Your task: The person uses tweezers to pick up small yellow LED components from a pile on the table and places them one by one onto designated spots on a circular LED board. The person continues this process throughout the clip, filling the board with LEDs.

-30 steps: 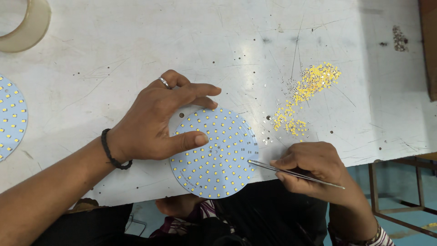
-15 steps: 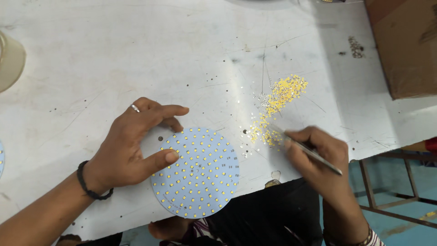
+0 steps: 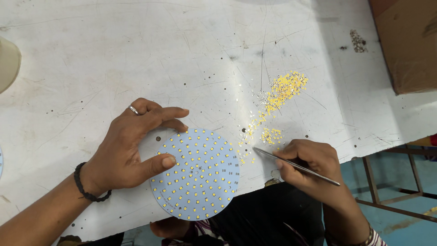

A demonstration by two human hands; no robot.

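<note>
Left hand (image 3: 125,150) lies spread on the round white disc (image 3: 195,174), thumb pressing its left edge and fingers curled over the top rim, pinning it flat. Right hand (image 3: 309,166) pinches thin metal tweezers (image 3: 296,166), their long axis running up-left, tips just off the disc's right edge among loose yellow chips (image 3: 277,98). That scatter trails away up-right of the disc, nearer the right hand. Beneath lies a scratched white table (image 3: 136,54); a cardboard box (image 3: 405,41) sits far up-right of the disc.
</note>
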